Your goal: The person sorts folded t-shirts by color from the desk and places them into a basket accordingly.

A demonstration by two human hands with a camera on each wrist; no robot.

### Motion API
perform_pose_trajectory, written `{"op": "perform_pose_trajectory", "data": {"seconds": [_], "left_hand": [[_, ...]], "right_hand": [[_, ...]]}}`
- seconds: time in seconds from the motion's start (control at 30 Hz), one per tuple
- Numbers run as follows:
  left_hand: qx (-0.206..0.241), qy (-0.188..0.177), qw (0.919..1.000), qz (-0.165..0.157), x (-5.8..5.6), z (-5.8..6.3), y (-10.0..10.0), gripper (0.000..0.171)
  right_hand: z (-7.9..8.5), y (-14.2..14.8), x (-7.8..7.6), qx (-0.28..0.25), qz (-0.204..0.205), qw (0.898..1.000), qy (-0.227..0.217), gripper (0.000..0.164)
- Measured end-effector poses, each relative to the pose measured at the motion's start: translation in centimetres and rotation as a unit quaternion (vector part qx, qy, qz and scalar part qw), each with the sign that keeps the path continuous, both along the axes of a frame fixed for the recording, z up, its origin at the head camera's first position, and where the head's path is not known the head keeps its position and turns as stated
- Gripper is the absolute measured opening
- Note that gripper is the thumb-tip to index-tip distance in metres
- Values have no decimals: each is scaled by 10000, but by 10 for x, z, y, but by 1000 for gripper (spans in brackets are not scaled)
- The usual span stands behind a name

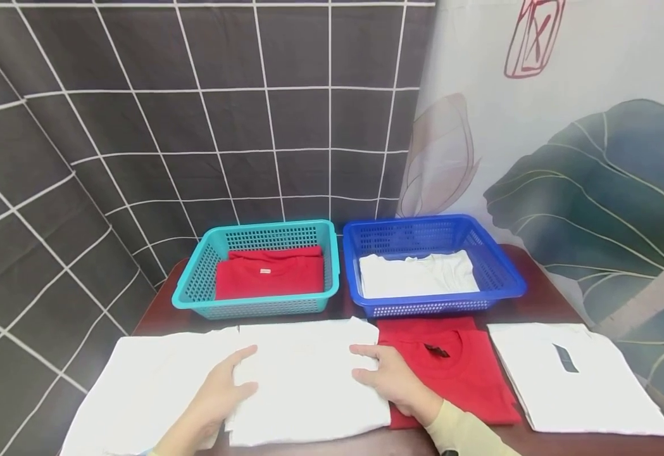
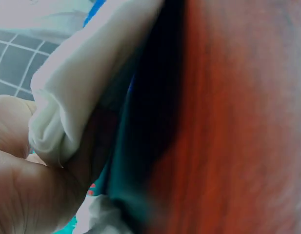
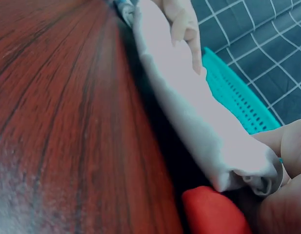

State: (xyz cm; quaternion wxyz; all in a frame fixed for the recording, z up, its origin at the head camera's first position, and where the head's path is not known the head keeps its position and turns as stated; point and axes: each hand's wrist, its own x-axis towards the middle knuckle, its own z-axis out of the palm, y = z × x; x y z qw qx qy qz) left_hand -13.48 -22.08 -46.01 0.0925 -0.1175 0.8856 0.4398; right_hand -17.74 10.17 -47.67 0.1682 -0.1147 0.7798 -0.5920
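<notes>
A folded white shirt (image 1: 309,380) is held at its two sides, in front of the baskets. My left hand (image 1: 220,392) grips its left side and my right hand (image 1: 391,380) its right side; thumb and forefinger show on top at each side. In the left wrist view, the rolled edge of the shirt (image 2: 91,68) sits in the left hand's (image 2: 28,190) grasp. The right wrist view has the shirt (image 3: 189,107) above the wood with a dark gap beneath, its end between the right hand's (image 3: 287,190) thumb and fingers. Other fingers are hidden.
Behind stand a teal basket (image 1: 252,308) with red clothing (image 1: 275,278) and a blue basket (image 1: 434,303) with white clothing (image 1: 419,275). Another white garment (image 1: 144,386) lies left. To the right lie a red shirt (image 1: 457,386) and a white shirt (image 1: 582,392) on the brown table (image 1: 326,451).
</notes>
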Motion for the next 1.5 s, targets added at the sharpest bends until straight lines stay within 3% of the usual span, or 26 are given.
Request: {"op": "perform_pose_trajectory", "data": {"seconds": [0.17,0.4,0.53,0.73,0.87,1.03,1.23,1.4,1.5], "left_hand": [[38,250,9996,-123,4,10,-8,69],[360,626,9966,-385,18,34,-13,69],[496,786,9941,-561,26,50,-11,70],[587,1179,9876,-859,37,73,-4,68],[665,1447,9825,-967,37,83,3,69],[731,1718,9769,-1044,23,93,23,72],[861,2074,9671,-1198,-4,100,50,77],[1271,2037,9631,-1214,-36,100,78,79],[1636,2048,9552,-1372,-57,99,97,77]], "right_hand": [[11,0,5,-98,59,9999,114,48],[32,2,16,-29,51,10000,-22,52],[44,8,24,-138,79,9997,-161,58],[63,21,38,-327,29,9995,32,62],[77,31,42,-341,-165,9993,76,63],[93,48,37,-352,-501,9980,148,66],[101,73,16,-202,-637,9962,563,67],[104,98,-8,76,-827,9937,750,70],[108,115,-22,45,-869,9935,734,71]]}}
